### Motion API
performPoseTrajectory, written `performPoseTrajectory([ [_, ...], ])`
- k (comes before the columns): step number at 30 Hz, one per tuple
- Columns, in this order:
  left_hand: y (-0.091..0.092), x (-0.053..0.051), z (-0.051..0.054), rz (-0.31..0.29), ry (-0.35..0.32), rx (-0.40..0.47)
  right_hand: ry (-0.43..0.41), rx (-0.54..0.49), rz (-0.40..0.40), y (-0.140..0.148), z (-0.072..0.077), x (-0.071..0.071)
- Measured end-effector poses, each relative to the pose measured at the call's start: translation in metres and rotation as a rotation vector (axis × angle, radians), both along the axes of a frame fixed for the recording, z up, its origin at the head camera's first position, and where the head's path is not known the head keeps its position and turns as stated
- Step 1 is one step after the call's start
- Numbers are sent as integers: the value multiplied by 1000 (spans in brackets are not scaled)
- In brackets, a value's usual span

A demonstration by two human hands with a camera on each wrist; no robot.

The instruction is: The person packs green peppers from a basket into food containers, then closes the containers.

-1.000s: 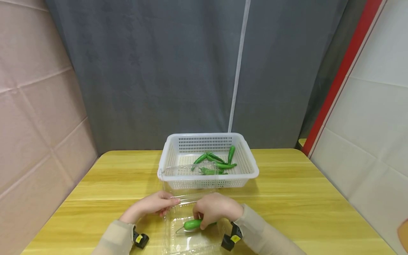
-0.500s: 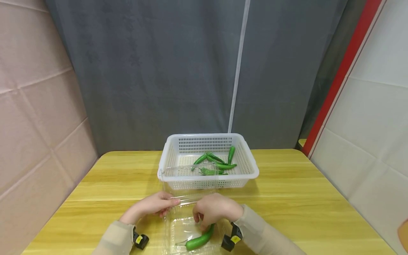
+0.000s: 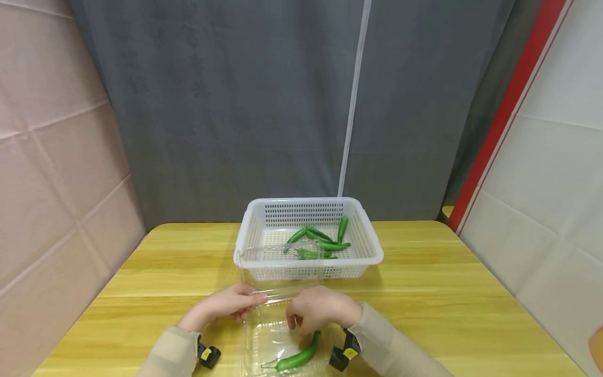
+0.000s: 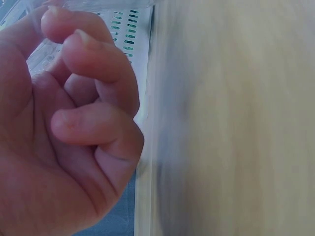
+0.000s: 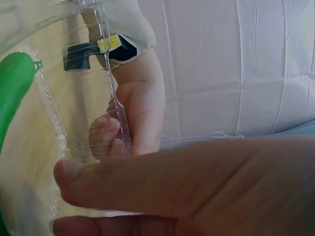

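Observation:
A clear plastic clamshell box point(image 3: 260, 332) lies with its lid point(image 3: 278, 285) raised, the lid's far edge overlapping the basket in the head view. My left hand point(image 3: 235, 301) pinches the box's left edge near the hinge; its other fingers curl loosely in the left wrist view point(image 4: 93, 113). Inside the box's base lies one green chili pepper point(image 3: 299, 359), curved, stem to the left. Over the base hovers my right hand point(image 3: 320, 309), beside the pepper's upper end. The right wrist view shows its thumb point(image 5: 123, 182) extended, with the pepper point(image 5: 14, 81) apart from it.
Behind the box stands a white slotted basket point(image 3: 306, 205) holding several green chili peppers point(image 3: 325, 242). The wooden table point(image 3: 424, 303) reaches a grey curtain point(image 3: 235, 115) at the back. Wrist cameras point(image 3: 209, 356) sit on both arms.
One second ago my right hand pinched the pepper; its fingers have let go. The pepper has dropped toward the near side of the box and turned. My left hand has stayed in place.

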State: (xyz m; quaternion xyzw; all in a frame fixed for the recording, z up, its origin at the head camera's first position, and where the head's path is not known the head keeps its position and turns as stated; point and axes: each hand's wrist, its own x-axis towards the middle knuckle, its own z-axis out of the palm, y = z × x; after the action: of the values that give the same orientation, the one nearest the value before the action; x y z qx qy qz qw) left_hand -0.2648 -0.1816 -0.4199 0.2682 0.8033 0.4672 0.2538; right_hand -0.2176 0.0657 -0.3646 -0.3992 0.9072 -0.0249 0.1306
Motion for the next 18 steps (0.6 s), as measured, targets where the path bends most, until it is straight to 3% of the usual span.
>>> performPoseTrajectory([
  [5,1,0,0,-3,4,-3,-13,-53,47,9,8,-1],
  [10,1,1,0,-1,-4,-1,-44,-143,123,22,27,1],
  [18,0,1,0,-14,0,8,-158,-389,208,64,62,-1],
])
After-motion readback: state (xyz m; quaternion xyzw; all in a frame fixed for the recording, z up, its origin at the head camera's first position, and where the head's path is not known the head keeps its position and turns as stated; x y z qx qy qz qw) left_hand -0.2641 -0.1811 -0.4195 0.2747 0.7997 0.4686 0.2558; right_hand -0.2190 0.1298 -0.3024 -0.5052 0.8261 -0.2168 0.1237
